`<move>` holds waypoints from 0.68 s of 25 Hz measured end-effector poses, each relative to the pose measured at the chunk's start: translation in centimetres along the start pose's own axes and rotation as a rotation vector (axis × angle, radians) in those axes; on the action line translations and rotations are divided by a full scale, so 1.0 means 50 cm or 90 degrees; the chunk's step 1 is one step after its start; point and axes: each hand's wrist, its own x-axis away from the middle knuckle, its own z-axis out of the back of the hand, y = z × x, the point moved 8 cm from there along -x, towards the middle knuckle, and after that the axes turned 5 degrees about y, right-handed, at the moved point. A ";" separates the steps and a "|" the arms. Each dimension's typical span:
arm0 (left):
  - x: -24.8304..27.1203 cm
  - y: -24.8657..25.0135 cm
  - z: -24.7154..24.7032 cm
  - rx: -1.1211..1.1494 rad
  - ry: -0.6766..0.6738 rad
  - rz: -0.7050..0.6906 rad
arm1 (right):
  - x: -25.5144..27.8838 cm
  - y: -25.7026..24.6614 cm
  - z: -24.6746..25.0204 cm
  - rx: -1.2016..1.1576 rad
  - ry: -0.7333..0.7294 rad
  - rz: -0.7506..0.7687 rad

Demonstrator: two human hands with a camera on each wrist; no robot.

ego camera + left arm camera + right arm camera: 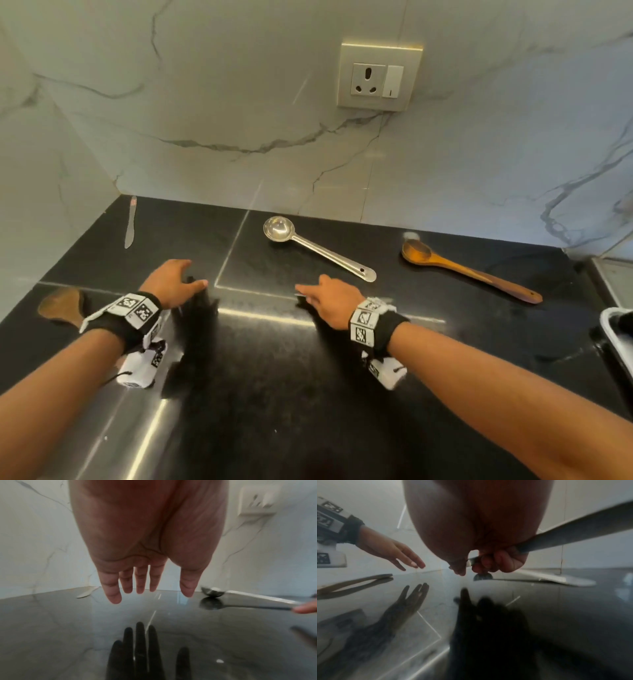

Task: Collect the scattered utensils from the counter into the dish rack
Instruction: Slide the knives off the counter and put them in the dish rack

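Observation:
My right hand (pixel 329 301) hovers low over the black counter (pixel 308 377), fingers curled round a steel utensil (pixel 573 534). Its handle runs back under my wrist and only a silver tip (pixel 301 294) shows in the head view; what kind it is I cannot tell. My left hand (pixel 174 284) is held flat above the counter with straight fingers and holds nothing. A steel ladle (pixel 318 250) lies just beyond my right hand. A wooden spoon (pixel 469 270) lies further right. A butter knife (pixel 130 222) lies at the back left. A wooden spatula (pixel 61 305) is partly hidden by my left wrist.
The white rim of the dish rack (pixel 613 329) shows at the right edge of the counter. Marble walls close off the back and the left side, with a wall socket (pixel 378 77) above the ladle.

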 end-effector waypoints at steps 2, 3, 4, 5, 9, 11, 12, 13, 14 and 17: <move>-0.092 -0.070 0.024 -0.059 0.016 0.021 | -0.012 0.006 -0.033 0.009 -0.003 -0.007; -0.134 -0.098 0.036 -0.087 0.024 0.027 | -0.018 0.007 -0.039 0.018 0.006 -0.007; -0.170 -0.122 0.042 -0.101 0.026 0.034 | -0.022 0.010 -0.043 0.027 0.017 -0.010; -0.201 -0.136 0.044 -0.105 0.022 0.041 | -0.023 0.012 -0.044 0.028 0.028 -0.017; -0.260 -0.159 0.017 -0.108 -0.016 0.082 | -0.019 0.009 -0.044 0.043 0.044 -0.028; -0.264 -0.159 0.005 -0.146 -0.001 0.087 | -0.019 0.010 -0.043 0.047 0.048 -0.028; -0.263 -0.158 0.000 -0.161 0.008 0.087 | -0.020 0.010 -0.044 0.050 0.046 -0.028; -0.263 -0.157 0.002 -0.173 0.017 0.082 | -0.022 0.009 -0.045 0.052 0.041 -0.027; -0.263 -0.157 0.005 -0.173 0.022 0.074 | -0.023 0.010 -0.046 0.050 0.036 -0.027; -0.281 -0.171 0.039 -0.152 0.054 0.066 | -0.029 0.015 -0.050 0.043 0.025 -0.021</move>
